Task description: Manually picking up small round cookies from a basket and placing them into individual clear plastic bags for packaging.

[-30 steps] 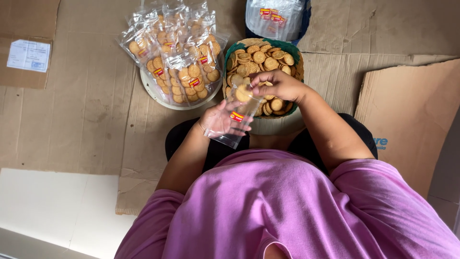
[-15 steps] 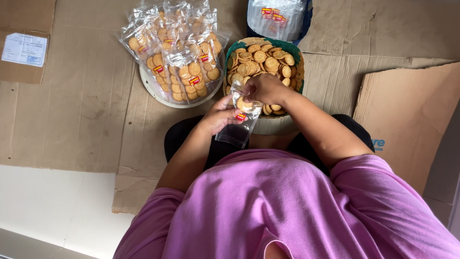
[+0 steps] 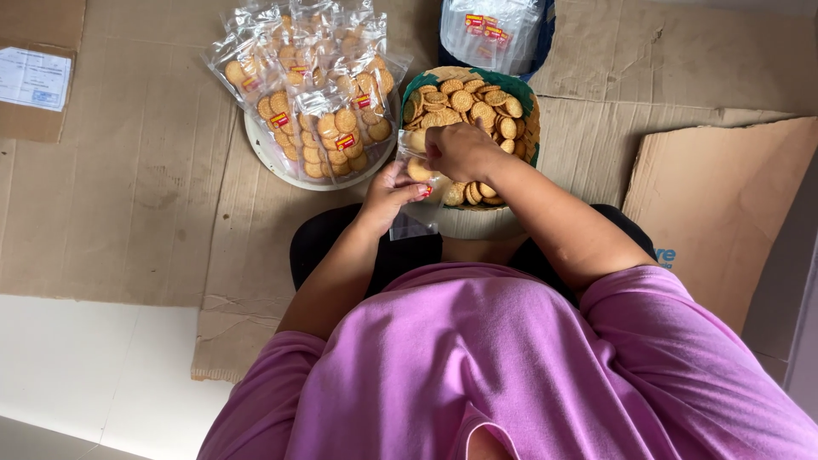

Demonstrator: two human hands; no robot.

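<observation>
Both hands' fingers point(image 3: 407, 189) pinch one clear bag point(image 3: 415, 200) beside the biscuit basket point(image 3: 528, 115).

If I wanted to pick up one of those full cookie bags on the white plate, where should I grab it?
Probably pinch the top bag by its flat clear upper edge, above the cookies, coming straight down from above. The bags lie overlapping on the white plate, so their sides are tucked against neighbours, and squeezing the middle might crack the round cookies.

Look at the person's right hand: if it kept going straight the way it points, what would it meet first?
The right hand points down toward the clear plastic bag held by the left hand, so it would probably meet the round biscuits inside that bag first; depth is unclear.
</observation>
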